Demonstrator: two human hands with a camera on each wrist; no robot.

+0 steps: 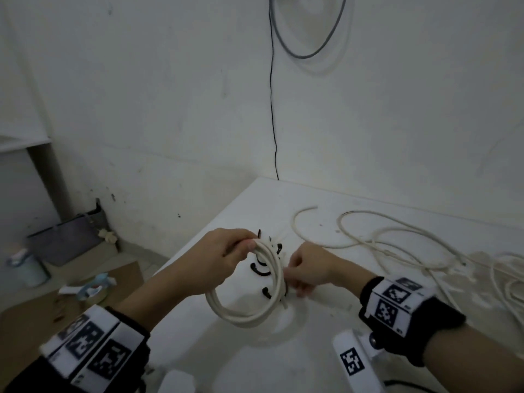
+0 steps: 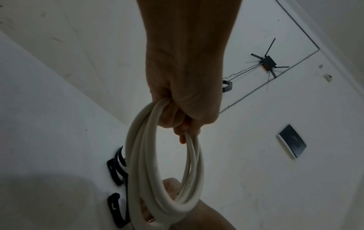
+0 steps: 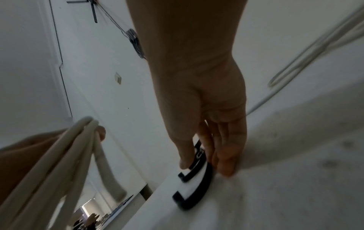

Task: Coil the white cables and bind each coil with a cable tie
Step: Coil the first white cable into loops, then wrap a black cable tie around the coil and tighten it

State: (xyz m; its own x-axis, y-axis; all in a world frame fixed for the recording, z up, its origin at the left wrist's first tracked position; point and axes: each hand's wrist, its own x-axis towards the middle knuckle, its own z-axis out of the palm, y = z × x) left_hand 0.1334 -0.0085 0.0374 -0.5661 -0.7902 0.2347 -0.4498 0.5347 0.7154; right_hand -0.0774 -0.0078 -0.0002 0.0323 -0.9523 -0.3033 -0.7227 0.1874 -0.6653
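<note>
My left hand point(image 1: 249, 245) point(image 2: 177, 127) grips the top of a coiled white cable point(image 1: 243, 316) point(image 2: 138, 163) and holds it upright over the white table point(image 1: 312, 199). The coil point(image 3: 59, 155) also shows at the left of the right wrist view. Just right of the coil, my right hand point(image 1: 292, 282) point(image 3: 199, 163) reaches down to the table and pinches a curved black cable tie point(image 3: 199, 155) between thumb and fingers. Several more black ties point(image 1: 256, 270) point(image 2: 115, 171) point(image 3: 195, 188) lie on the table behind the coil.
Loose white cables point(image 1: 397, 239) point(image 3: 315, 46) sprawl over the right half of the table. The table's left edge point(image 1: 181, 253) drops to a floor with cardboard and clutter point(image 1: 85, 279). A thin black wire point(image 1: 272, 109) hangs down the wall. A white tagged bracket point(image 1: 351, 361) sits at the near edge.
</note>
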